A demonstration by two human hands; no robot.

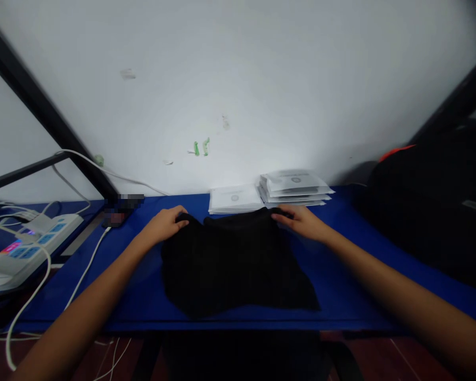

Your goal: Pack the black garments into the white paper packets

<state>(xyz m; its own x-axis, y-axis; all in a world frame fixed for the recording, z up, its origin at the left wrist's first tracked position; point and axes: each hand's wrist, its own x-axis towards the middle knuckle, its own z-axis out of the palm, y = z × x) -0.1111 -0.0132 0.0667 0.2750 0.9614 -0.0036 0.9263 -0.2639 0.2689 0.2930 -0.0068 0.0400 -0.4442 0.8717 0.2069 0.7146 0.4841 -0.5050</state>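
Your grip is double: your left hand (168,223) pinches the far left corner of the soft black fabric piece (238,264), and your right hand (299,221) pinches its far right edge. From both pinches the cloth spreads towards you over the glossy blue counter (333,286), seemingly longest from side to side; neither hand is nearer, since both touch it. Just beyond its far edge, flat white paper-like packets (236,200) and a taller stack of white packets (295,183) limit room towards the wall. Well to your left lie a white plastic power strip (61,225) and a white cable (88,263); a bulky black item (432,211) occupies your right. Your near side looks unobstructed.
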